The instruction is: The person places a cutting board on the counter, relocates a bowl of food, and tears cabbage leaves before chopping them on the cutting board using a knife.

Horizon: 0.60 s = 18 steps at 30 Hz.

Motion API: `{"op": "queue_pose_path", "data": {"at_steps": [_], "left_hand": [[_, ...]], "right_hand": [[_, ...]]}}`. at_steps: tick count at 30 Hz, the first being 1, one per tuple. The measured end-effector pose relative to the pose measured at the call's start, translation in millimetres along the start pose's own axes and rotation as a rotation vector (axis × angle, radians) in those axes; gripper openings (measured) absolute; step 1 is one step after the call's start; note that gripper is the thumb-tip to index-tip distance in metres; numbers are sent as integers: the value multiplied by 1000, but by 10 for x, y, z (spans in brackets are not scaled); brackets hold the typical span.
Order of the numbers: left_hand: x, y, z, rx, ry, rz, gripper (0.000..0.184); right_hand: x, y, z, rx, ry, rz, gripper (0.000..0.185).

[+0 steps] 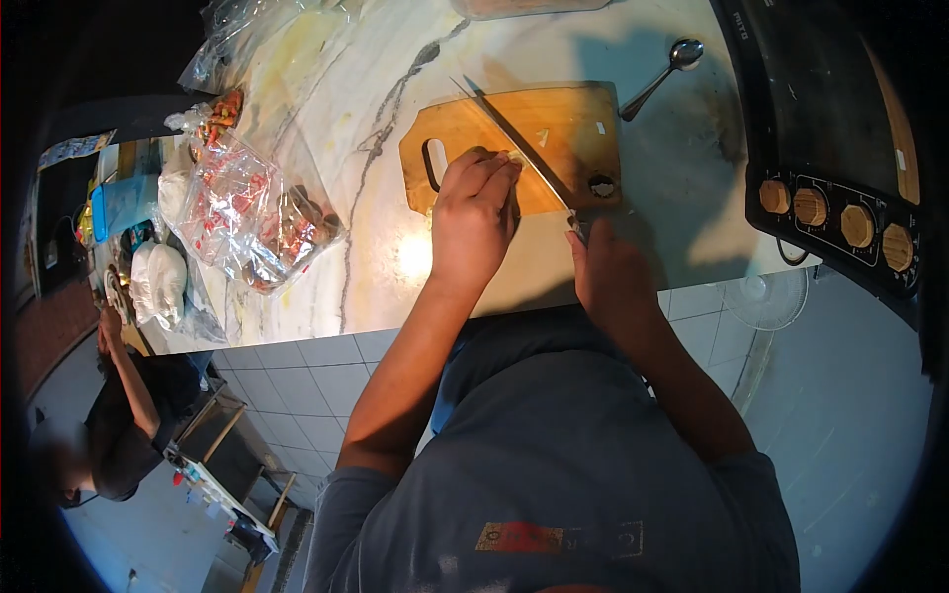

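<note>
A wooden cutting board [583, 109] lies on the marble-patterned table [366, 237]. My right hand [613, 272] is closed round the handle of a knife [524, 145], whose long blade slants up and left across the board. Left of the blade, my left hand [476, 208] presses down on the board with its fingers bent together. Under those fingertips is a small pale piece of food [515, 158], mostly covered, so its kind cannot be told. A few small pale scraps [543, 136] lie on the board beyond the blade.
A metal spoon [664, 79] rests right of the board. A black stove [840, 148] with wooden knobs stands at the right edge. Clear plastic bags [252, 203] with red and brown food lie left. Another person [124, 415] works at far left; a white fan [766, 296] stands below.
</note>
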<state>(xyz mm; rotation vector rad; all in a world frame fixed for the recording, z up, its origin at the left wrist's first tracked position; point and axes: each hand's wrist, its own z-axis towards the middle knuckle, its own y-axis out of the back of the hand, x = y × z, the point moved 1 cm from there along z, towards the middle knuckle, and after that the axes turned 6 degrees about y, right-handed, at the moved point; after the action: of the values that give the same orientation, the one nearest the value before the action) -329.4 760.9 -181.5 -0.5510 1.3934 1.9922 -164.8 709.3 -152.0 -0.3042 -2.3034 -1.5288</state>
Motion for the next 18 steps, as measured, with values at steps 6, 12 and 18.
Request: {"op": "queue_pose_path", "data": {"at_steps": [6, 12, 18], "left_hand": [[-14, 14, -3, -12, -5, -1, 15], [-23, 19, -21, -28, -29, 71, 16], [-13, 72, -12, -8, -65, 63, 17]], "right_hand": [[-76, -8, 49, -35, 18, -53, 32], [-50, -11, 64, -64, 15, -55, 32], [-160, 18, 1, -69, 16, -82, 28]]}}
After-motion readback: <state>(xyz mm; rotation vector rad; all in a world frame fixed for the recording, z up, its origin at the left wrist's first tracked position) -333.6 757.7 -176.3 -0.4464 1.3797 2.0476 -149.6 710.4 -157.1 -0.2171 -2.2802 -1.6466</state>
